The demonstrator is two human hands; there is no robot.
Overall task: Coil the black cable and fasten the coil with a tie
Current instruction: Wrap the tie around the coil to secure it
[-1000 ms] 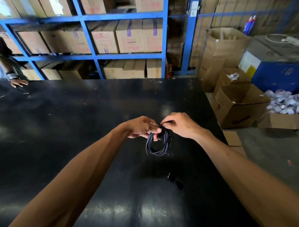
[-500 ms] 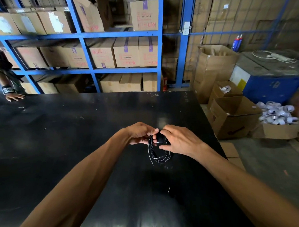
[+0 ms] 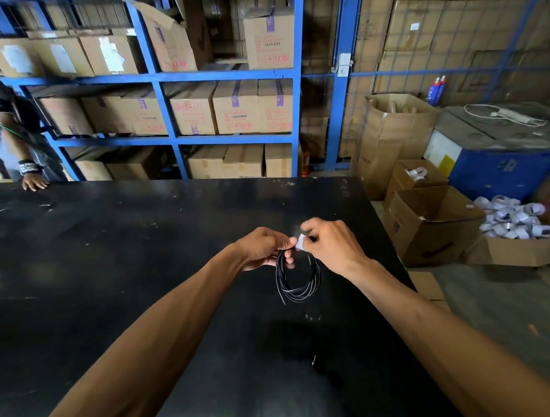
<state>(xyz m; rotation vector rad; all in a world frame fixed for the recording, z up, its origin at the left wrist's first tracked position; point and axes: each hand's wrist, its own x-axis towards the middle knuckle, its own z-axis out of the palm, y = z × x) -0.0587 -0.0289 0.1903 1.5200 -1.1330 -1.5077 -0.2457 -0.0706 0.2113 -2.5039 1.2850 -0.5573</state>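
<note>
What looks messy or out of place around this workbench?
One carton on the top shelf leans askew, flaps open. On the floor at right, white rolls spill over a box. The coil itself looks tidy.

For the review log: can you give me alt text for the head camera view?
Two bare hands hold a coiled black cable above a black table; the left hand pinches the top of the coil while the right hand holds a small white piece against it. Blue shelving with cardboard boxes stands behind.
</note>
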